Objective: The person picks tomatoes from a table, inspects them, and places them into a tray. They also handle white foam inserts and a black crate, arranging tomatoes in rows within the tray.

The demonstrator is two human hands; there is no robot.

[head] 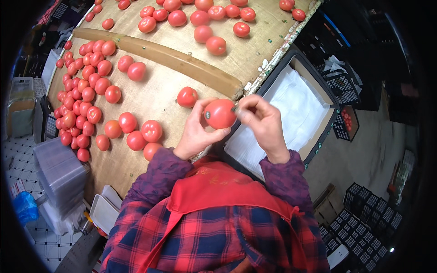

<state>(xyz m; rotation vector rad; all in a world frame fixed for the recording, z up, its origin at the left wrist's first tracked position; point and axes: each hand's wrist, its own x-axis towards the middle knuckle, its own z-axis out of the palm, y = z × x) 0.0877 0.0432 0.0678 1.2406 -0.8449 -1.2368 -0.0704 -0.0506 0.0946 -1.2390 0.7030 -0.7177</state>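
My left hand (201, 131) holds a large red tomato (220, 114) above the table's edge, with a small dark sticker on the tomato's left side. At the tomato's right side, my right hand (261, 123) has its thumb and fingertips pinched near a small dark thing, blurred, perhaps another sticker. Just left of the held tomato, a single tomato (187, 97) lies on the wooden table (160, 92). Many tomatoes (88, 94) lie massed at the table's left. Below my right hand is a black crate lined with white sheeting (290, 105).
A wooden strip (157, 54) runs across the table, with more tomatoes (201, 17) beyond it. Stacked clear plastic containers (59, 170) and a white tray (103, 213) stand at lower left. Black crates (358, 239) are stacked on the floor at lower right.
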